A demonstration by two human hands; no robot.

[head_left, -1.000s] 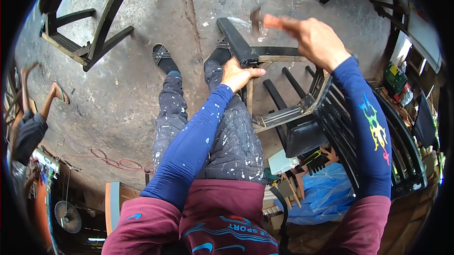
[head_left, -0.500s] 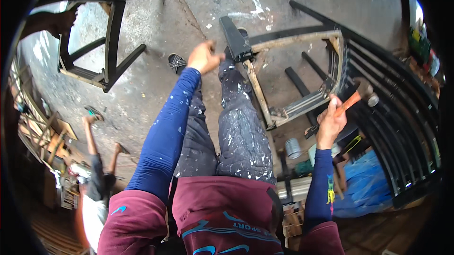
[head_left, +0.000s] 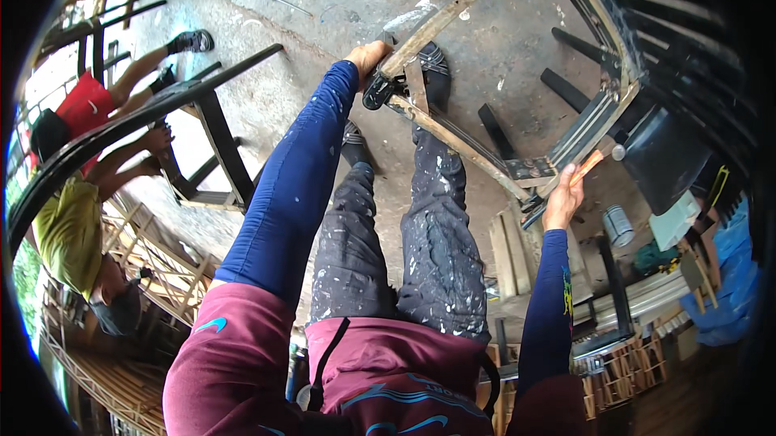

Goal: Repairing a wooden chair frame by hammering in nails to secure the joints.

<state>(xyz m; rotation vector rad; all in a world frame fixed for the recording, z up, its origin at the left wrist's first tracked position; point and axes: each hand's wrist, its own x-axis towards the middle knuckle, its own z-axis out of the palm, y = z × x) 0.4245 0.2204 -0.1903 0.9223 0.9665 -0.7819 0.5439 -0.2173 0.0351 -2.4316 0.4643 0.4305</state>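
Observation:
A chair frame (head_left: 461, 145) of black-painted and bare wood leans in front of my legs. My left hand (head_left: 372, 60) is closed around its near-left corner, by a black leg whose end faces me. In my right hand (head_left: 562, 203) is a hammer (head_left: 588, 166) with an orange handle. Its metal head points away to the right, beside the frame's lower right corner. The fingers of the right hand are wrapped round the handle, close to the frame's rail.
Another black chair frame (head_left: 214, 141) stands at left, beside a person in a yellow-green shirt (head_left: 69, 230) and one in red (head_left: 81, 117). A screwdriver (head_left: 279, 0) lies on the floor. A tin can (head_left: 618, 226), a blue sheet (head_left: 731, 274) and black slats fill the right side.
My left hand, open in the air before, has closed on the chair frame's corner. The frame has turned and tilted. My view has swung left; the hammer stays in my right hand.

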